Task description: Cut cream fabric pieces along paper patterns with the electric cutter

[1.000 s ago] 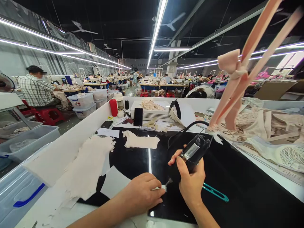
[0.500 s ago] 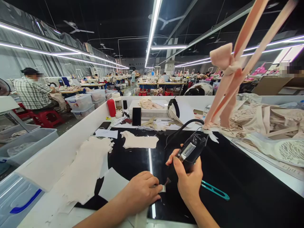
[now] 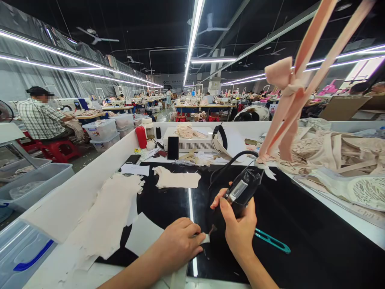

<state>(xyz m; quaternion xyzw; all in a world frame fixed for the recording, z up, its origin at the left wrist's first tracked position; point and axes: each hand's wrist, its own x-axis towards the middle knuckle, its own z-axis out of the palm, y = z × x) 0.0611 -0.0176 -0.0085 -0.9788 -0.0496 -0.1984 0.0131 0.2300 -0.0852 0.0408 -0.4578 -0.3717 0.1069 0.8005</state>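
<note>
My right hand (image 3: pixel 240 224) is wrapped round a black handheld tool (image 3: pixel 239 194) with a silver plate and a cable at its upper end. The tool's narrow tip points down toward my left hand (image 3: pixel 183 241). My left hand's fingers press together on a small whitish piece (image 3: pixel 205 239) on the black work surface (image 3: pixel 285 208), close to that tip. A teal handle (image 3: pixel 272 241) lies just right of my right wrist. Peach fabric strips (image 3: pixel 296 88), knotted together, hang down to the tool's cable end.
Stacked cream fabric pieces (image 3: pixel 105 212) lie on the left, another cream piece (image 3: pixel 177 179) at the back. Behind stand a white box (image 3: pixel 192 144), a phone (image 3: pixel 173 148) and a red container (image 3: pixel 140 137). Lace garments (image 3: pixel 345 160) pile up right. A person (image 3: pixel 42 116) sits far left.
My left hand has shifted very slightly with the small whitish piece. My right hand and the tool look almost unmoved.
</note>
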